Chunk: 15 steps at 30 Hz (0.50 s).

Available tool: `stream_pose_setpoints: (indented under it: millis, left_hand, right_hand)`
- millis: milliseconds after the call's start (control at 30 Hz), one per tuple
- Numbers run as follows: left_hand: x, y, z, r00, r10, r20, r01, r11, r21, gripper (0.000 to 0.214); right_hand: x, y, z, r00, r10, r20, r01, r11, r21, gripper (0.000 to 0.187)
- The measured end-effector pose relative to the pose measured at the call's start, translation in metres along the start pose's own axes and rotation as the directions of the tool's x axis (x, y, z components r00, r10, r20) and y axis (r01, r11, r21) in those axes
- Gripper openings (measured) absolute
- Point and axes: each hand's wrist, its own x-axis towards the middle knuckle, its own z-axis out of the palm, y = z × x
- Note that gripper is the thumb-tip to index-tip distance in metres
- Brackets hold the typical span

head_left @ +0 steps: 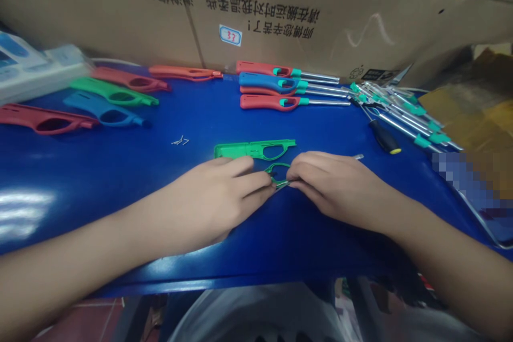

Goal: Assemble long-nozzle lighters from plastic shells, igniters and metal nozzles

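We pinch a looped green part (279, 164) between our hands at the middle of the blue table (200, 117) — our left hand (234, 192) closed on its left side, our right hand (340, 184) narrowed on its right. Just behind lies a green half-shell (248, 150), with small metal pins (182, 140) to its left. Farther right, a black screwdriver (385, 137) lies beside heaped metal rods (404, 115).

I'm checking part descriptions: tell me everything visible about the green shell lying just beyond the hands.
The green shell looks like moulded plastic: a long body at left, an oval opening towards the right, a narrow tip at the right end. It lies flat on the blue table, hollow side seemingly up. The left hand hides part of its near edge; contact is unclear.
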Motion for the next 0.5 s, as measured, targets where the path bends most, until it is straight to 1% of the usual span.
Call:
stream_pose_setpoints:
  millis: [133, 233, 500]
  left_hand:
    - [-0.001, 0.001, 0.0012, 1.0, -0.01, 0.0, 0.01, 1.0, 0.009, 0.042]
    - [-0.0015, 0.0018, 0.0008, 1.0, -0.008, -0.003, 0.008, 1.0, 0.014, 0.043]
    - [-0.0013, 0.0034, -0.0011, 1.0, -0.027, 0.007, 0.027, 1.0, -0.003, 0.046]
  right_hand:
    - [-0.0009, -0.0007, -0.0013, 0.998, -0.057, -0.006, 0.057, 0.995, -0.076, 0.017]
    - [-0.0011, -0.0015, -0.0029, 0.996, -0.085, 0.012, 0.086, 0.991, -0.105, 0.019]
    - [-0.0005, -0.0021, -0.0024, 0.998, -0.066, 0.023, 0.066, 0.997, -0.031, 0.02]
